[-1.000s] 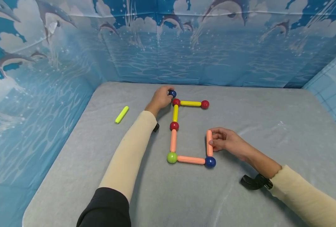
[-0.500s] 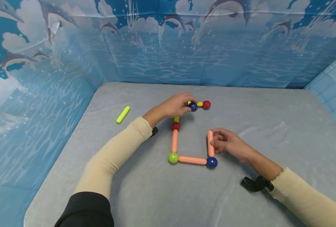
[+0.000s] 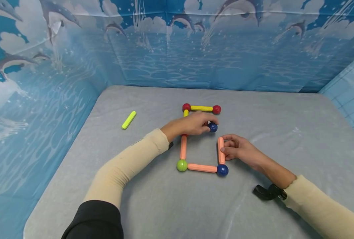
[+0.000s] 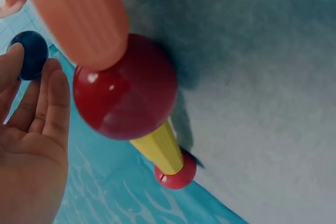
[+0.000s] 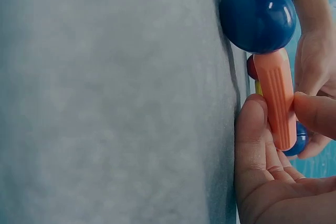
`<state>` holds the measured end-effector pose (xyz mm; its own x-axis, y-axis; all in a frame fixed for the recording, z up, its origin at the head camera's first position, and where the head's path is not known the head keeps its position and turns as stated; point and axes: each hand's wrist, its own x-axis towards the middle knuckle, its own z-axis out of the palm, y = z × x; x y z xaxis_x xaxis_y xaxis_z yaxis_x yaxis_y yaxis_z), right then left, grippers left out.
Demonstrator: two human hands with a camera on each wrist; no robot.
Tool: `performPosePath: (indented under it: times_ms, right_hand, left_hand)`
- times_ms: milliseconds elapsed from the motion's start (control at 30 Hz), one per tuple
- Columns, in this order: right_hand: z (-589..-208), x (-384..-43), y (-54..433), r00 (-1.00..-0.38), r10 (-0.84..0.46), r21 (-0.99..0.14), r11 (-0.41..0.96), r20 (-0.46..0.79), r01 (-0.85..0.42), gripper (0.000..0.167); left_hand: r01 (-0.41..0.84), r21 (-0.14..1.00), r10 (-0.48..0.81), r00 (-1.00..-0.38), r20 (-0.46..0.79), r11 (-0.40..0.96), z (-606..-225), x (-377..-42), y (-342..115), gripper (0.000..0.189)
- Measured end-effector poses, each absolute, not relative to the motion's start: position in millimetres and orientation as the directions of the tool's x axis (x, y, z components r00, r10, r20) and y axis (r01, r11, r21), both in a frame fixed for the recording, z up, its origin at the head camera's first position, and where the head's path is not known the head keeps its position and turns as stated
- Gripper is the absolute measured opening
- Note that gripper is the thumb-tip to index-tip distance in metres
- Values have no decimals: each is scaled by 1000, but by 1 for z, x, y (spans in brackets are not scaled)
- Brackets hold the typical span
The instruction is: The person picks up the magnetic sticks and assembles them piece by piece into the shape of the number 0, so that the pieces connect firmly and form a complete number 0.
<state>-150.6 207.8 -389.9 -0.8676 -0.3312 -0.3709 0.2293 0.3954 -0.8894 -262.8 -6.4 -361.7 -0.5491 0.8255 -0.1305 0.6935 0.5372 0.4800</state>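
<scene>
My left hand (image 3: pixel 196 123) pinches a blue ball (image 3: pixel 213 127) between thumb and fingertips; the left wrist view shows this blue ball (image 4: pixel 32 55) too. It is just beyond the free end of an orange stick (image 3: pixel 221 149), which my right hand (image 3: pixel 239 150) holds between thumb and fingers. That stick's near end meets another blue ball (image 3: pixel 222 170). A second orange stick (image 3: pixel 202 168) runs from there to a green ball (image 3: pixel 181 165). From the green ball a third orange stick (image 3: pixel 183 147) leads up to a red ball (image 4: pixel 126 90), mostly covered by my left hand in the head view.
Beyond my left hand, a yellow stick (image 3: pixel 201 108) joins a red ball (image 3: pixel 186 107) at the corner to another red ball (image 3: pixel 217 110). A loose yellow-green stick (image 3: pixel 129 120) lies at left on the grey cloth-covered table (image 3: pixel 153 205). A blue patterned curtain (image 3: pixel 177 63) stands behind.
My left hand has carried the blue ball from the far left corner of the frame rightward and nearer, to beside the upright orange stick. My right hand has kept its hold in place.
</scene>
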Motion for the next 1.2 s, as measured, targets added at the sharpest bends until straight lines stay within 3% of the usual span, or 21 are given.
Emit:
performPosePath:
  times_ms: [333,1200]
  right_hand:
    - [-391,-152,207,-864,-320,-885,393,-388,251,59]
    - [-391,-153,208,-865,-321,-884,399,-385,245,58]
  left_hand:
    - [649,536,825,-534,-185,540,-370,-266,-5,39]
    - [651,556,844,-498,-199,516,-368,-263,9,38]
